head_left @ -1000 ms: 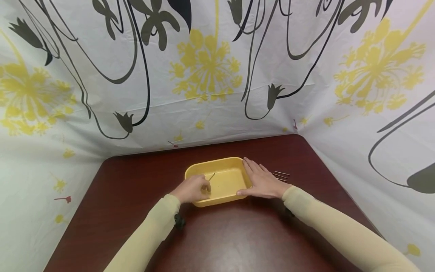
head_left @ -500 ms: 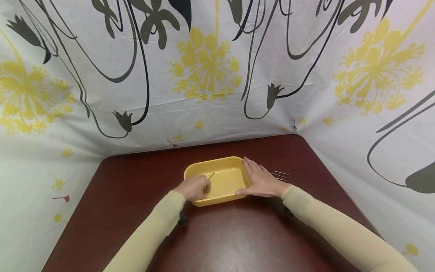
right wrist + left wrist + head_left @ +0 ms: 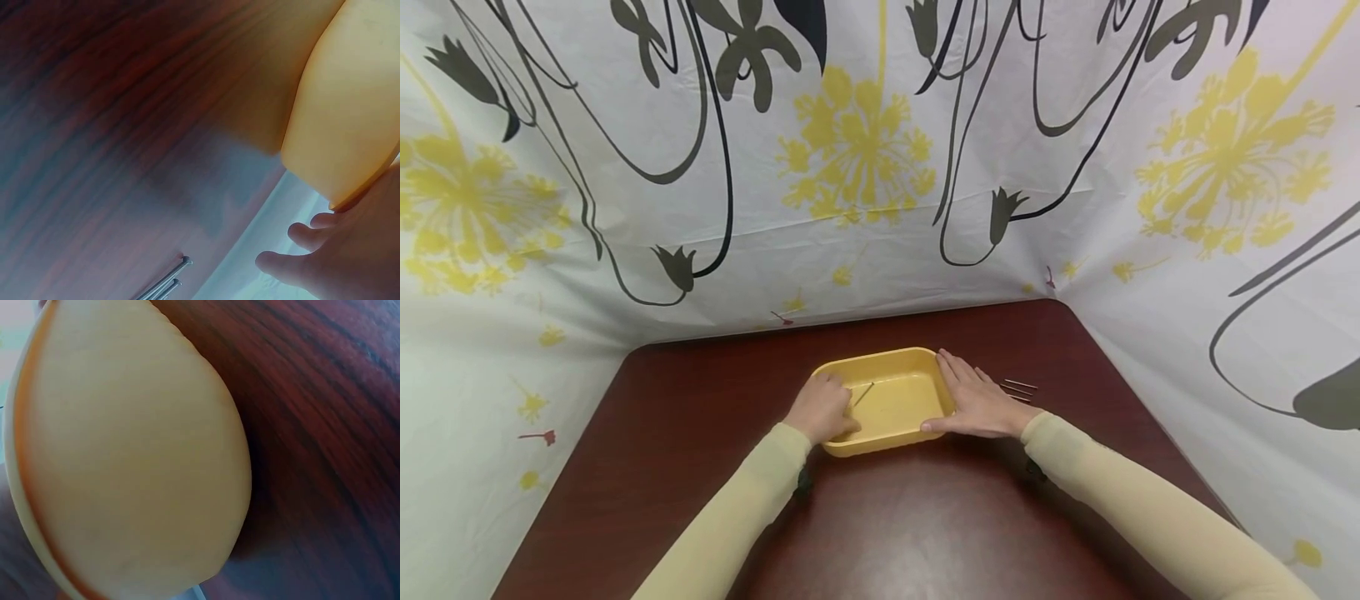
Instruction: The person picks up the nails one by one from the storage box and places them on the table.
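A shallow yellow plastic tray (image 3: pixel 880 365) stands on the dark red table, with one thin nail (image 3: pixel 863 393) lying inside it near the left end. My left hand (image 3: pixel 822 408) lies over the tray's left end, its thumb spread toward the near side and its fingers toward the far side, beside the nail. On the opposite end, my right hand (image 3: pixel 973 400) rests with straight fingers along the right rim and its thumb at the near rim. In the left wrist view the tray's outer wall (image 3: pixel 137 450) fills much of the picture and hides most of that hand.
Several loose nails (image 3: pixel 1019 387) lie on the table right of my right hand; the heads of some nails (image 3: pixel 178 272) show in the right wrist view. A patterned white cloth (image 3: pixel 887 275) hangs behind the wooden tabletop (image 3: pixel 880 517) and along both sides.
My left hand has shifted away from the nail toward the tray's left rim, and its fingers are more spread. The nail, the tray and my right hand keep their places.
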{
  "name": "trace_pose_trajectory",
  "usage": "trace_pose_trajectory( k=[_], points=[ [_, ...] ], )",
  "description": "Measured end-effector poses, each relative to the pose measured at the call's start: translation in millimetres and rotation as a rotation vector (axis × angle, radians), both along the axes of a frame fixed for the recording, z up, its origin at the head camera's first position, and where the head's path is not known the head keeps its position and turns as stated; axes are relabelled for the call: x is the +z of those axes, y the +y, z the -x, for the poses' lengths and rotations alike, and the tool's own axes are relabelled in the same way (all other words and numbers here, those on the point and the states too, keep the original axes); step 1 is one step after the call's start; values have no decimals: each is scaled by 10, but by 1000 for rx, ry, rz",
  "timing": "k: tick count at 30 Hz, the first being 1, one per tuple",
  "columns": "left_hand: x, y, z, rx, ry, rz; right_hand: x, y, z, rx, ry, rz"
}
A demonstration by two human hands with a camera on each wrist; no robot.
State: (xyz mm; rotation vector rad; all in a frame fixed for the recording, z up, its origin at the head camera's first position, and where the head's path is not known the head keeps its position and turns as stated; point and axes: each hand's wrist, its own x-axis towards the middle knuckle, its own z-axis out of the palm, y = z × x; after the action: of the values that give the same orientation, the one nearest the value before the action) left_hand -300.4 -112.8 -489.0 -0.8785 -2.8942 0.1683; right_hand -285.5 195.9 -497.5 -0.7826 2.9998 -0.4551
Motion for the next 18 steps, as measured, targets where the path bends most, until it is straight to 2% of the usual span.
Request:
trace_pose_trajectory(
  k=[3,10,14,18],
  points=[
    [-3,-4,-16,12,6,18,-3,-1,-3,-1,0,-4],
    [32,27,-57,8,1,-1,20,-4,-7,-1,-3,-10],
    [57,52,-68,29,-61,32,35,-5,-13,-4,-11,-16],
    [66,63,-63,43,-126,21,48,-3,-24,-6,-16,-17]
  ],
)
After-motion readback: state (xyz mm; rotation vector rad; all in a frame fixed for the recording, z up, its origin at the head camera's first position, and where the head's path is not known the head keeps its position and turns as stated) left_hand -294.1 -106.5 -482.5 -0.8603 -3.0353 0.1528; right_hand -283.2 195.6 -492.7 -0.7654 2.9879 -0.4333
